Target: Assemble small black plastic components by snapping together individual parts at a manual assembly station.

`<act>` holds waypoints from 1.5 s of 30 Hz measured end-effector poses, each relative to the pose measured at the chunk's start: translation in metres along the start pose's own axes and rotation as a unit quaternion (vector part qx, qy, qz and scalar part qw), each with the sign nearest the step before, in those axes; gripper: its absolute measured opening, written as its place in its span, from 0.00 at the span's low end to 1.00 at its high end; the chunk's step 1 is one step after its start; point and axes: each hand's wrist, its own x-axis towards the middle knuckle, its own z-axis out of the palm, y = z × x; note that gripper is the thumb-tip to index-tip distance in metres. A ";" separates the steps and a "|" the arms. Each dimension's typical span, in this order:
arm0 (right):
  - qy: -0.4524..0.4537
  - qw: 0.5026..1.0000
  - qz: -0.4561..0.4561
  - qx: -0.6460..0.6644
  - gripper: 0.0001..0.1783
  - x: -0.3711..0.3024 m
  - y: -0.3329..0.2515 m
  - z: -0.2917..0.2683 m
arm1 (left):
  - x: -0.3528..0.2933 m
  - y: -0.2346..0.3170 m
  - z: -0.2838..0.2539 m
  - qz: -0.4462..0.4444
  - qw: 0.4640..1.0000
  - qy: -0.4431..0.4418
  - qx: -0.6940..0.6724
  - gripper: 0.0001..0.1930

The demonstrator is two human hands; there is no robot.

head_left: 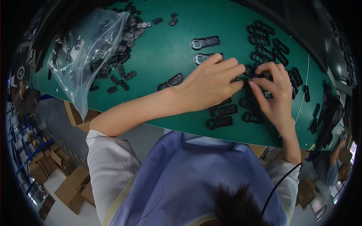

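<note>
My left hand (213,83) reaches across the green table with its fingers bent and closed at the tips. Facing it, my right hand (277,88) has thumb and forefinger pinched together. A small black plastic part (249,71) sits between the fingertips of both hands, mostly covered by them. Beyond the left hand lie two elongated black housings with a shiny silver ring end, one housing (205,42) in full view and the other partly behind the knuckles. Below the hands rest several dark elongated housings (224,110), and another housing (171,81) lies by my left wrist.
A clear plastic bag (85,49) and a heap of small black parts (126,47) cover the left of the green table (162,34). Several black frames (260,34) lie at the far right. Black cables (328,116) bunch at the right edge. Cardboard boxes (73,188) stand on the floor.
</note>
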 end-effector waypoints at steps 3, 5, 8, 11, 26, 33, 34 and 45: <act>0.009 0.990 -0.070 0.118 0.07 0.065 0.001 0.012 | -0.004 -0.002 0.002 -0.012 1.000 0.022 -0.007 0.11; 0.011 0.977 -0.104 0.185 0.06 0.104 -0.004 0.023 | -0.005 0.000 0.004 -0.009 0.999 0.037 -0.015 0.10; -0.051 0.968 -0.156 0.188 0.09 0.162 -0.017 0.064 | -0.003 -0.001 0.007 0.011 0.998 0.053 -0.030 0.09; -0.062 0.970 -0.172 0.159 0.10 0.191 -0.023 0.111 | -0.002 0.001 0.004 0.011 0.999 0.031 -0.017 0.09; -0.042 0.832 0.118 0.540 0.07 0.101 0.013 0.007 | 0.013 -0.016 -0.016 -0.018 0.994 0.108 -0.031 0.05; -0.023 0.793 0.209 0.572 0.09 0.013 0.040 -0.017 | 0.031 -0.015 0.000 0.014 1.000 0.012 -0.012 0.06; -0.021 0.795 0.226 0.562 0.09 0.007 0.040 -0.016 | 0.028 -0.014 0.000 0.006 1.000 0.003 -0.010 0.04; -0.012 0.898 0.168 0.407 0.08 -0.014 0.021 0.009 | 0.010 -0.004 -0.009 -0.036 0.998 0.012 -0.053 0.06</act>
